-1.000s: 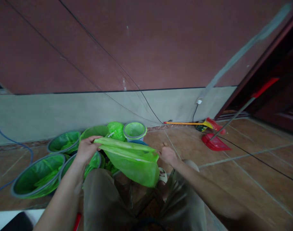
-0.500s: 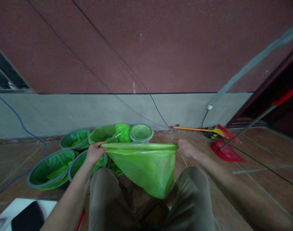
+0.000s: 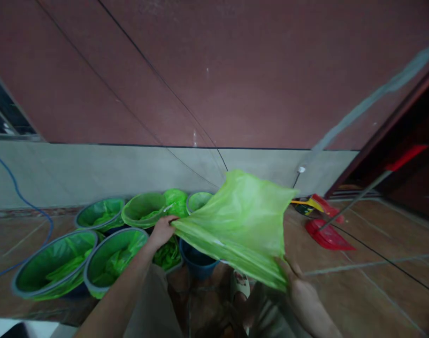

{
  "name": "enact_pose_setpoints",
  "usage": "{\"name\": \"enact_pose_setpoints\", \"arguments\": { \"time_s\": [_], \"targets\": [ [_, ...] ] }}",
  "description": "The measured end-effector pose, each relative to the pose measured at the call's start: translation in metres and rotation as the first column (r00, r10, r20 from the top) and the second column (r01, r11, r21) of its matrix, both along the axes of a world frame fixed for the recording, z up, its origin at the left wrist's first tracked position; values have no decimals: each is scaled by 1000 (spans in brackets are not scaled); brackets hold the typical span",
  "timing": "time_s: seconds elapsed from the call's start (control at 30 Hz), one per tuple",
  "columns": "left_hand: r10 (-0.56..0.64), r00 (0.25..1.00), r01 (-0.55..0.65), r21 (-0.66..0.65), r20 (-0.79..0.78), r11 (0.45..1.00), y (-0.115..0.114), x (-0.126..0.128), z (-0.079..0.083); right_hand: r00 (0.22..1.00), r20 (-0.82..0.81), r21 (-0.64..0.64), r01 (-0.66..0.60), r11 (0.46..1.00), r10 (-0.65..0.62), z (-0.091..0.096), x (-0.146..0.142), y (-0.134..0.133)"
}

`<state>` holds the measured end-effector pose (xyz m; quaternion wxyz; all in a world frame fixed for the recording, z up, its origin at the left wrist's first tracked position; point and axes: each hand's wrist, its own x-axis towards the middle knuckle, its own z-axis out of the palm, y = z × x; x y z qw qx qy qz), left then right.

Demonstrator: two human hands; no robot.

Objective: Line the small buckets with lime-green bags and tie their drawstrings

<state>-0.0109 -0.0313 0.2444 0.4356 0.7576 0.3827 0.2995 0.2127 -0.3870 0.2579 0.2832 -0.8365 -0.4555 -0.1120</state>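
A thin green plastic bag [image 3: 241,225] billows upward between my hands, its closed end flung up toward the wall. My left hand [image 3: 162,232] pinches one side of the bag's mouth. My right hand [image 3: 301,293], lower and nearer to me, grips the other side of the mouth. Just below the bag stands a blue bucket [image 3: 197,260] with no liner showing. Several grey-rimmed buckets lined with green bags [image 3: 114,253] sit on the floor to the left.
My knees in tan trousers [image 3: 154,305] are at the bottom. A red dustpan [image 3: 327,234] and a yellow-handled broom [image 3: 311,204] lie by the wall on the right. A blue cable [image 3: 10,188] hangs on the left. A dark doorway [image 3: 404,164] is at the right.
The bag hung down, stretched level between both hands; now it has flipped up and filled with air. My right hand has dropped lower and closer to me.
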Motion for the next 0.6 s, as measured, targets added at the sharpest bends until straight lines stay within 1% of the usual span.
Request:
{"name": "enact_pose_setpoints", "arguments": {
  "time_s": [0.03, 0.07, 0.1, 0.13, 0.17, 0.23, 0.3, 0.33, 0.4, 0.47, 0.5, 0.53, 0.57, 0.6],
  "targets": [
    [-9, 1000, 10, -70, 4, 997, 1, -1, -10, 999, -41, -83, 2, 997, -5, -21, -3, -10],
    [-12, 1000, 15, -163, 18, 987, 2, -1, -17, 997, -72, -126, 15, 992, -24, -36, -7, -20],
    [-7, 999, 16, -238, 42, 971, 3, 0, -20, 996, -88, -135, 6, 991, -18, -44, -10, -31],
    [0, 998, 20, -308, 65, 951, 3, 2, -21, 995, -97, -135, -15, 991, 2, -46, -14, -41],
    [7, 996, 25, -363, 86, 931, 2, 5, -20, 995, -99, -118, -41, 992, 29, -44, -17, -51],
    [11, 990, 54, -441, 143, 896, -2, 12, -18, 990, -96, -79, -108, 991, 100, -32, -27, -65],
    [19, 972, 111, -531, 233, 840, -9, 17, -20, 983, -115, -62, -150, 987, 142, -20, -41, -73],
    [41, 959, 134, -577, 280, 805, -14, 19, -23, 979, -137, -67, -162, 985, 151, -17, -49, -75],
    [138, 931, 134, -667, 338, 733, -29, 21, -33, 960, -216, -93, -201, 975, 178, -19, -67, -74],
    [245, 921, 78, -759, 304, 646, -52, 21, -45, 915, -331, -97, -275, 957, 229, -31, -84, -69],
    [275, 923, 55, -802, 268, 595, -67, 22, -51, 883, -394, -79, -309, 948, 255, -38, -92, -65],
    [254, 942, 58, -851, 220, 521, -82, 23, -56, 846, -456, -52, -336, 940, 277, -45, -100, -60],
    [205, 958, 90, -888, 202, 451, -98, 24, -59, 811, -511, -21, -344, 939, 286, -52, -107, -54],
    [170, 963, 128, -908, 210, 398, -114, 25, -61, 776, -562, 4, -342, 940, 285, -58, -113, -47]
  ]
}}
